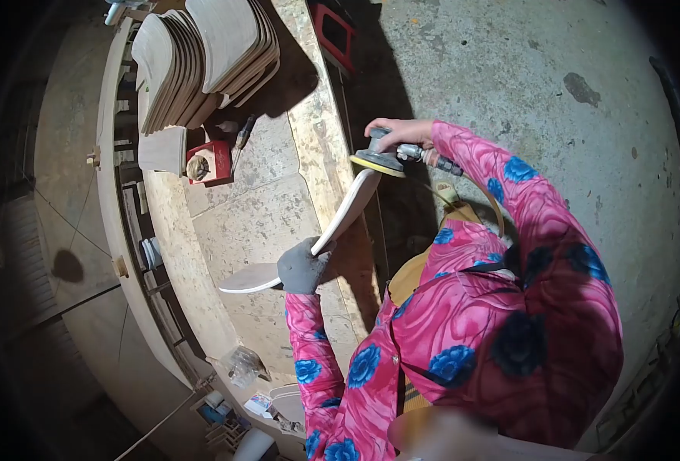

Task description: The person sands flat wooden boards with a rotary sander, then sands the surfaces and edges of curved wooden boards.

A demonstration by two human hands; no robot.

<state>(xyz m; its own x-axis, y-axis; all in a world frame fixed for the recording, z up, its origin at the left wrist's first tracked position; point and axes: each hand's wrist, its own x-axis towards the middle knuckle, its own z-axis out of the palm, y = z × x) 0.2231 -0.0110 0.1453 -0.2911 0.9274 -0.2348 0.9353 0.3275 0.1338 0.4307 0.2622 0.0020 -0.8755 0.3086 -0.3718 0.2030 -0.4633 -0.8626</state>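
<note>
My left hand (304, 266), in a grey glove, is closed around the middle of a bent wooden panel (349, 209) with a pale edge. One end of the panel slants up to the right, and the other end (248, 277) reaches left over the bench. My bare right hand (392, 132) grips an air sander (379, 157) from above. The sander's yellow-edged pad is at the panel's raised end, apparently touching it. A metal fitting and hose (432, 159) run from the sander beneath my right forearm.
Stacks of curved wooden panels (228, 42) stand at the bench's far end. Nearer lie a red box (215, 163) with a roll in it and a brush-like tool (243, 136). A clear plastic bag (244, 365) sits at the near end. Concrete floor (501, 69) extends to the right.
</note>
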